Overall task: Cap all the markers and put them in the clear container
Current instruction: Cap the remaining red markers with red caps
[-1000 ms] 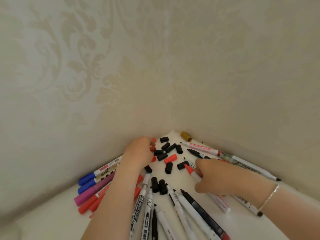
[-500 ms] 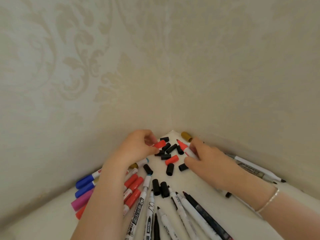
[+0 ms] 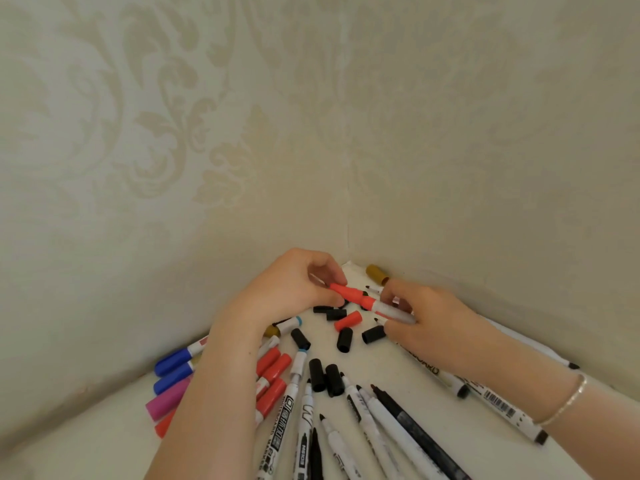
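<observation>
I see my left hand (image 3: 294, 289) pinching a red cap (image 3: 348, 293) in its fingers, seated on the red marker (image 3: 384, 308) my right hand (image 3: 427, 322) grips, above loose black caps (image 3: 344, 339) on the white counter (image 3: 388, 362), in the wall corner.

Both forearms entered from the bottom of the frame and met just below its middle. The left hand (image 3: 294, 289) lay knuckles-up, its wrist bent inward, with fingers and thumb curled and pinching the red cap (image 3: 348, 293) from the left. The right hand (image 3: 429, 317) reached in from the lower right, back of the hand upward, fingers curled round the white barrel of the marker (image 3: 391, 310). The two hands sat close together, nearly touching at the fingertips. A thin bracelet (image 3: 568, 400) circled the right wrist, which angled toward the frame's lower right corner.
</observation>
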`<state>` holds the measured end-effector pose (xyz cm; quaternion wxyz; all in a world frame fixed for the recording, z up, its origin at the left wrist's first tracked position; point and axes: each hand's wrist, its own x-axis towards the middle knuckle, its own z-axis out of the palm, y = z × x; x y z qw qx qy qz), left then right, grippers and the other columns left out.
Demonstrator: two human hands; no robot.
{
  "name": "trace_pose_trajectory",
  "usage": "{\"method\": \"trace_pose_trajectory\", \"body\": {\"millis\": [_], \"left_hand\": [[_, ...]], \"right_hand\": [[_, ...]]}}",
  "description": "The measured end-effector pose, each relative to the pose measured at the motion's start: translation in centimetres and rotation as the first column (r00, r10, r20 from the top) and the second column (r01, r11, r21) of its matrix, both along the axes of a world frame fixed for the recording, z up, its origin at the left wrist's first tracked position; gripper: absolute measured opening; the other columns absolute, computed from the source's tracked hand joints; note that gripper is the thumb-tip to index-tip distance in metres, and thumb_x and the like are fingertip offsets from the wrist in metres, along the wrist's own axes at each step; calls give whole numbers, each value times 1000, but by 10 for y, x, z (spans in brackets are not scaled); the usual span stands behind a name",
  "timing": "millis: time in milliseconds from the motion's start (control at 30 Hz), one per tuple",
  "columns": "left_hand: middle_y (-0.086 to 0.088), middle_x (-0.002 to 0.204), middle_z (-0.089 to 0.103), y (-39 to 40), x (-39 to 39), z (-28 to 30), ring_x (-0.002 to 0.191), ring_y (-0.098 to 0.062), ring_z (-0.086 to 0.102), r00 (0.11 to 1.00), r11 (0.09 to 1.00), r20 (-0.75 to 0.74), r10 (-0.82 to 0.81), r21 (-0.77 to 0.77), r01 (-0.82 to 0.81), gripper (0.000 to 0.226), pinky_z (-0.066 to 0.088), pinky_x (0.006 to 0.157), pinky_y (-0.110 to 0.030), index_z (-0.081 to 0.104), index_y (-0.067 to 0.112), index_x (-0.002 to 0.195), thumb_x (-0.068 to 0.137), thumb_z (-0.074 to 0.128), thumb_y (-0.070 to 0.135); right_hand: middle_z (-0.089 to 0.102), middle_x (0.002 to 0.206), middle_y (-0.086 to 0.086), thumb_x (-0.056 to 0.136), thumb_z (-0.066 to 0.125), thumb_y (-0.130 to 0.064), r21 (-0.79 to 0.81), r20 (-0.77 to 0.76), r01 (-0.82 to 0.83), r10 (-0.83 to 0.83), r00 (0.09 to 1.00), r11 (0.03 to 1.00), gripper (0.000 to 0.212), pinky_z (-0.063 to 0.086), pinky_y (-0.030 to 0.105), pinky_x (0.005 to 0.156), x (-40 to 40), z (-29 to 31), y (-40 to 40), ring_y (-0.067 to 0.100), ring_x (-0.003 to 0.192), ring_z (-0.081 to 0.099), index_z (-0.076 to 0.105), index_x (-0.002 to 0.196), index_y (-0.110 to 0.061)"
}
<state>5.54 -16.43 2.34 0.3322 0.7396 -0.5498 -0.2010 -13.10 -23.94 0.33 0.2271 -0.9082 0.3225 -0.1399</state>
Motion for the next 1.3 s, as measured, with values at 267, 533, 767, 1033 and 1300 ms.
{"method": "trace_pose_trajectory", "body": {"millis": [267, 533, 767, 1033, 1300], "left_hand": [[-1, 69, 66, 7, -3, -1, 55, -8, 57, 854, 979, -506, -117, 86, 185, 14, 48, 57, -19, 66, 8, 98, 96, 54, 15], [-1, 62, 58, -5, -15, -8, 45, -5, 47, 752, 971, -639, -162, 32, 237, 15, 43, 45, -16, 62, 8, 84, 93, 58, 19], [0, 61, 55, -8, -17, -9, 45, -5, 45, 738, 965, -644, -201, -2, 261, 14, 45, 47, -16, 60, 7, 83, 94, 57, 15], [-2, 66, 61, -9, -19, -9, 55, -9, 51, 734, 938, -613, -291, -30, 346, 16, 49, 60, -22, 61, 8, 89, 81, 63, 22], [1, 71, 68, -3, 3, -6, 56, -7, 58, 917, 1000, -399, 8, 23, 1, 11, 57, 68, -25, 64, 8, 98, 94, 60, 18]], "right_hand": [[65, 81, -5, 92, 56, -29, -26, 160, -99, 101, 982, 995, 21, 48, 32, 62, -7, 5, -1, 11, 61, 53, 63, 106, -44], [62, 76, -3, 90, 60, -31, -62, 193, -76, 87, 977, 995, 8, 49, 36, 64, -5, 5, -1, 16, 65, 56, 58, 97, -35], [67, 77, 1, 86, 67, -28, 129, 293, -62, 21, 956, 990, 9, 40, 24, 47, -6, 5, -5, 5, 49, 46, 61, 84, -34], [66, 63, 0, 89, 64, -28, 271, 314, -108, 18, 949, 957, 4, 33, 21, 47, -17, 6, -1, 5, 42, 39, 62, 88, -25], [64, 73, -5, 94, 46, -47, 92, -138, 44, -31, 990, 995, 22, 43, 25, 53, -27, 0, 6, 10, 59, 53, 49, 85, -27]]}}
